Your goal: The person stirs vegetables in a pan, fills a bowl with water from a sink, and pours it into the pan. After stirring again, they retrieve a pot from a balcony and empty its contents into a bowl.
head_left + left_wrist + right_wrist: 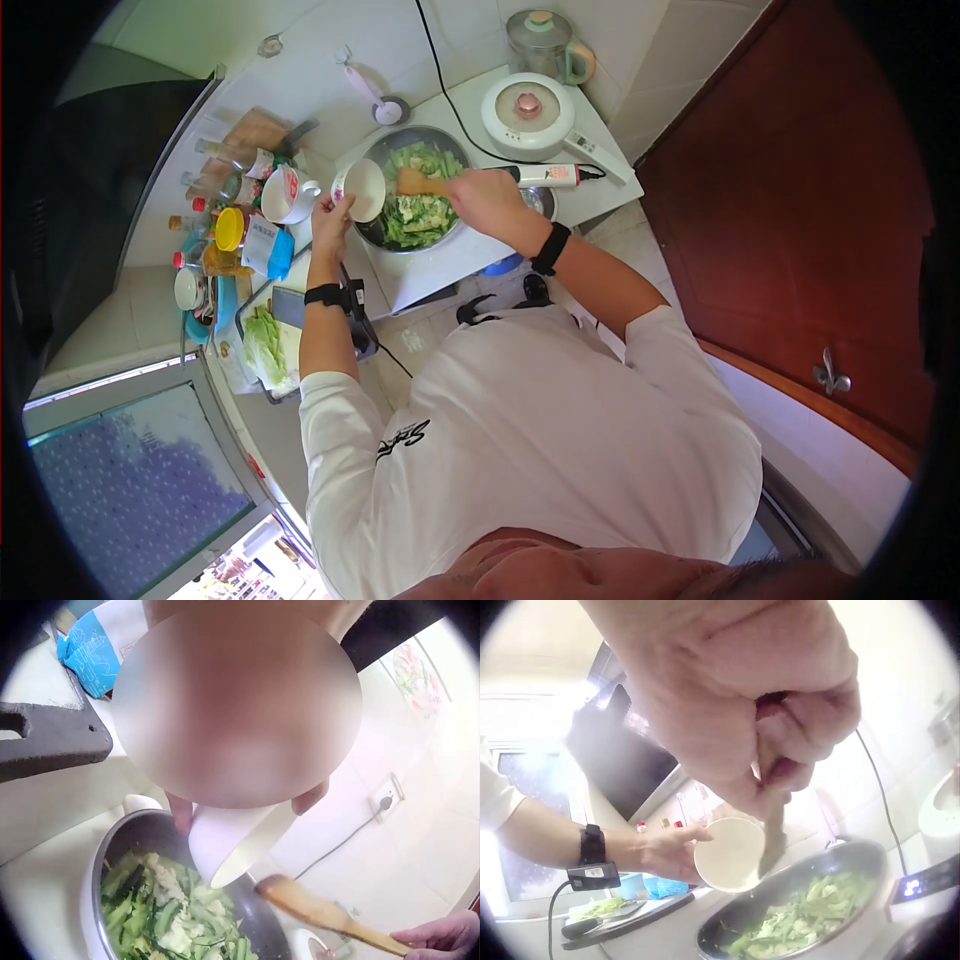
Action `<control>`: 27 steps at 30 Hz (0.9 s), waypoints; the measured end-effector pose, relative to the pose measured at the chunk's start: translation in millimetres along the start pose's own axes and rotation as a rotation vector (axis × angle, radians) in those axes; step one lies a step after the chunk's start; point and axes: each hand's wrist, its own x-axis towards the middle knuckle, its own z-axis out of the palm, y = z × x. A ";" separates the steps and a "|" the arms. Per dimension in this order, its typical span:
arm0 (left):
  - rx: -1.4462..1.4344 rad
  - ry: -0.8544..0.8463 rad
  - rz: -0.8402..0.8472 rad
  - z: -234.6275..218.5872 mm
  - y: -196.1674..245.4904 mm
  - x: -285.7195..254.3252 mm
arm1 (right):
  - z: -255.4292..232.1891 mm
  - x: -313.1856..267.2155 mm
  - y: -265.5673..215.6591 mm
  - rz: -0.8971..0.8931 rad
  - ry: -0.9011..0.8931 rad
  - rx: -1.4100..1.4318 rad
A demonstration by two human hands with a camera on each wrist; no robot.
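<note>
A small white bowl (367, 190) is pinched at its rim between the thumb and fingers of my left hand (332, 222). It tilts over the left side of a dark pan (120, 844), its pale inside showing in the right wrist view. Green vegetables (420, 218) with whitish pieces among them lie in the pan. My right hand (780, 712) grips a wooden spatula (319, 907) by the handle. The spatula's blade is right by the bowl's rim, above the pan. A blurred oval hides most of the left hand in the left wrist view.
Left of the pan stand a white cup (288, 195), bottles and a yellow-lidded jar (231, 230). Leafy greens (264, 345) and a knife (581, 928) lie on the left board. A lidded white cooker (527, 115) and a glass jug (540, 50) stand behind right. A black cord hangs nearby.
</note>
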 end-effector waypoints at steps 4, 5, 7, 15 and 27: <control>-0.021 -0.024 -0.053 6.0 10.7 -6.7 | 17.3 5.8 -7.1 -0.127 0.085 0.156; -0.017 -0.023 -0.047 5.9 13.1 -6.8 | 20.1 4.8 0.2 -0.130 0.092 0.157; -0.076 -0.022 -0.037 3.9 13.2 -8.3 | 16.1 -2.6 18.9 -0.015 -0.011 0.106; -0.329 0.020 -0.177 -1.7 3.0 -0.5 | 11.8 -13.8 29.8 -0.127 0.103 0.141; -0.396 0.033 -0.252 -4.8 10.3 -9.8 | -8.4 -22.4 52.1 -0.130 0.139 0.043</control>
